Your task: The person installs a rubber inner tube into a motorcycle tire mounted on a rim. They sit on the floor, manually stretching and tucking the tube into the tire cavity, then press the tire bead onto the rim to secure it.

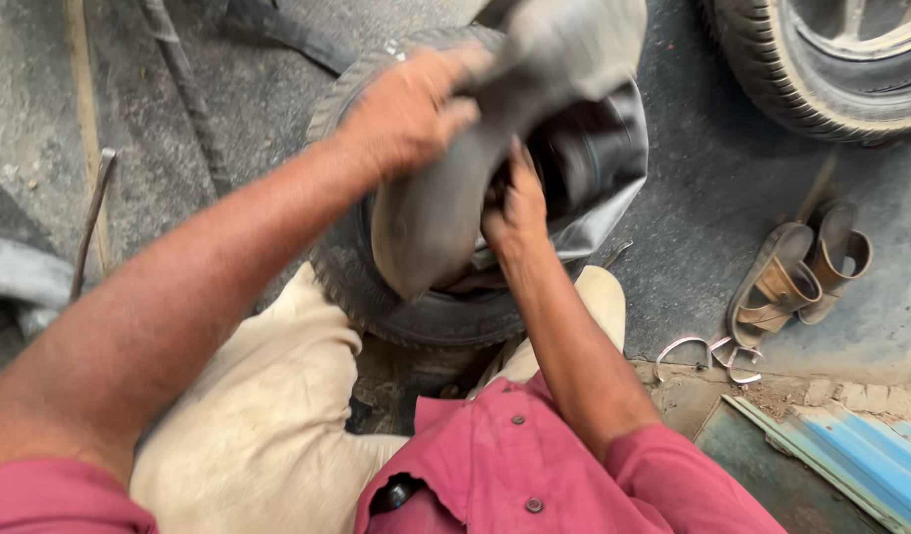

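Inner tube (445,213): a grey, dusty rubber tube, limp and folded over on itself, hung half out of the small tyre's opening, directly in front of the person's knees.
Handling: it looked light, soft and floppy, likely to stretch and sag instead of holding a shape; the matt, powdery skin seemed to give good grip, so a full fistful of a fold appeared the surest hold.
Left hand (411,109): closed over the upper bunch of the tube, fingers wrapped into the rubber, above the tyre.
Right hand (515,213): curled shut on a lower fold of the tube at the tyre's opening, knuckles toward the camera.
Tyre (376,292): small, black, with a fine ribbed tread; it stood against the person's legs, stiff and heavy-looking beside the slack tube.
Clothing: cream trousers (262,415), worn and smudged, and a pink-red buttoned shirt (534,460).
Floor (702,168): rough grey concrete, gritty and stained.
Sandals (796,277): a brown pair, lying to the right of the tyre, well apart from it.
Metal hooks (717,354): thin curved pieces just below the sandals.
Large wheel (831,59): a bigger tyre with a pale rim, top right corner.
Iron bar (87,222): a slim rod lying on the floor to the left.
Blue sheet (851,450): corrugated, chipped paint, bottom right.
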